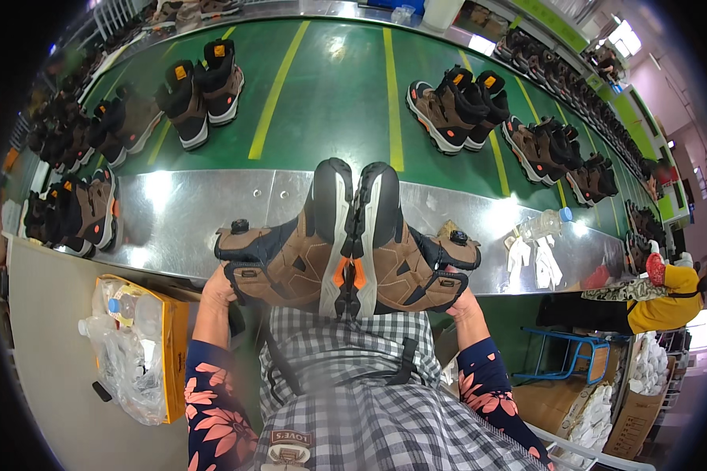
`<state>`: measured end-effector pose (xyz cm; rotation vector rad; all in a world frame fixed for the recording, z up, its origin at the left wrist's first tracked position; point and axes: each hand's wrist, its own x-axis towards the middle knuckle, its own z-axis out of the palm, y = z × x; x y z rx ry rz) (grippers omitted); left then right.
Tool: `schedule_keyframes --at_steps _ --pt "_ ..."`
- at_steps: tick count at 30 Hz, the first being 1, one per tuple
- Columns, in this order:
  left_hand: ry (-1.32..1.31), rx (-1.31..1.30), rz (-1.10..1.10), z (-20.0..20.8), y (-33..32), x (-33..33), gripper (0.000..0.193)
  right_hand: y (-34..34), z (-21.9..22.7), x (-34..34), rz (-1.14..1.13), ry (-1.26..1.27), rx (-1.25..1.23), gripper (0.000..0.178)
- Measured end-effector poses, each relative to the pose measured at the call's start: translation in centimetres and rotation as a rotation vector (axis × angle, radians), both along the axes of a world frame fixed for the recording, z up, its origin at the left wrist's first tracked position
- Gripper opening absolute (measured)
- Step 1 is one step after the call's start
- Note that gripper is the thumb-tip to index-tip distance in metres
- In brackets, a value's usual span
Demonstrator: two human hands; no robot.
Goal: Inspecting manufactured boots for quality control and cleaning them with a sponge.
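Hands, one pair, bare: left hand (220, 287) and right hand (467, 306) set apart, each clamped on the collar end of a boot, fingers mostly hidden behind the uppers. Forearms rise from the near side, elbows outward; sleeves (218, 400) navy with coral floral print.

Hiking boots, two: left boot (284, 267) and right boot (415, 271), held sole to sole above the near edge of the worktop (196, 206), toes pointing far. Uppers matt brown with black panels; rounded black toes; pale grey midsoles; dark lugged outsoles, orange inserts at mid-sole; round black dials.

Worktop: shiny metal near strip, green striped far surface.

Apron (346, 345): grey-white checked cloth.
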<state>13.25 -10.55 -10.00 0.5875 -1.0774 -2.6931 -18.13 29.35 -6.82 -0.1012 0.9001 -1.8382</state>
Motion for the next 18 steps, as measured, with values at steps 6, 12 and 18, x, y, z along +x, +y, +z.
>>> schedule_keyframes --at_steps 6,12,18 --pt "0.052 -0.100 0.002 0.4 0.2 0.3 0.037 0.0 0.0 0.2 -0.041 0.084 0.069 0.032" --pt "0.011 -0.102 0.023 0.0 0.1 0.3 0.035 -0.7 1.4 0.7 -0.018 0.082 0.053 0.035" --pt "-0.047 -0.057 0.023 0.2 0.2 -0.3 0.036 -1.0 1.6 0.8 -0.008 0.057 0.038 0.038"
